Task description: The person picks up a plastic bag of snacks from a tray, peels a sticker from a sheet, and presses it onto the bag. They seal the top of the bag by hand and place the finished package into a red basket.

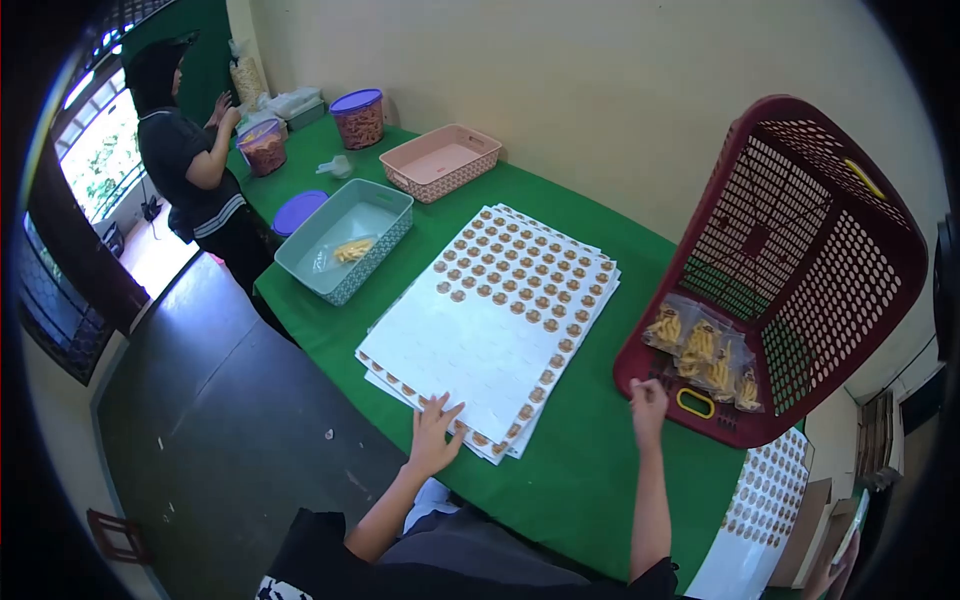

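Observation:
My left hand lies with fingers spread on the near edge of a stack of sticker sheets. Rows of round brown stickers fill the top sheet's far part and edges, while its middle is bare white. My right hand is closed, fingertips together, at the near rim of a dark red plastic basket; whatever it may hold is too small to make out. Inside the basket, several clear bags of yellow snack sticks lie close to its low side.
A green basket holds a bag of snack sticks; beyond it stand a pink basket and purple-lidded tub. A co-worker stands at the table's far end. More sticker sheets and another person's hand appear at right.

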Demonstrator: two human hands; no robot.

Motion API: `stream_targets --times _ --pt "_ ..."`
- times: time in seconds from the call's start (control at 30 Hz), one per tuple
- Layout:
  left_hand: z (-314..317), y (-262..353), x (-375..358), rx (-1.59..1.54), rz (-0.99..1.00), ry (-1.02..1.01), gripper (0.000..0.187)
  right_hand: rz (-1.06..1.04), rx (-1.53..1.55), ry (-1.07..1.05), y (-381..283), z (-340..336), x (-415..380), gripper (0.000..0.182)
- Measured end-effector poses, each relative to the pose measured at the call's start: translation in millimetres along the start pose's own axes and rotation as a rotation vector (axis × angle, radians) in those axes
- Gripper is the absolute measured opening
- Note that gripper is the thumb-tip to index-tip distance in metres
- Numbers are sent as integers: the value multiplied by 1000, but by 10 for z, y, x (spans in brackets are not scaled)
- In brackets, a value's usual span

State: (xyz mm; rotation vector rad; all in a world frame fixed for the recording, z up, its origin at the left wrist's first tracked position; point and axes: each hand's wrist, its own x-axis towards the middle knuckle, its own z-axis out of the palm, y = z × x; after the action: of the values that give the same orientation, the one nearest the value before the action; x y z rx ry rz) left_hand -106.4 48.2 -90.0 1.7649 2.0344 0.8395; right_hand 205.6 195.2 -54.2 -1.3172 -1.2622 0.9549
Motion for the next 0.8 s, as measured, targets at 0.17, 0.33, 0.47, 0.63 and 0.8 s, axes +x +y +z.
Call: stream_targets --times 0.17,0.33,0.47,0.63,0.8 --pt "-175 -290 442 6 103 -166 51 -58 -213 -286 -91 1313 -268 15" --pt "-338 -540 773 127 163 -234 68 -368 -438 -463 -122 2462 -124 13" --pt "-385 -666 888 240 181 -440 73 -540 -567 -252 45 3228 34 26" --pt "-572 -688 1208 302 208 -845 73 -407 -772 -92 69 3604 -27 35" --pt "-607 -681 1330 336 265 -1025 74 -354 -801 -144 107 3589 1 38"
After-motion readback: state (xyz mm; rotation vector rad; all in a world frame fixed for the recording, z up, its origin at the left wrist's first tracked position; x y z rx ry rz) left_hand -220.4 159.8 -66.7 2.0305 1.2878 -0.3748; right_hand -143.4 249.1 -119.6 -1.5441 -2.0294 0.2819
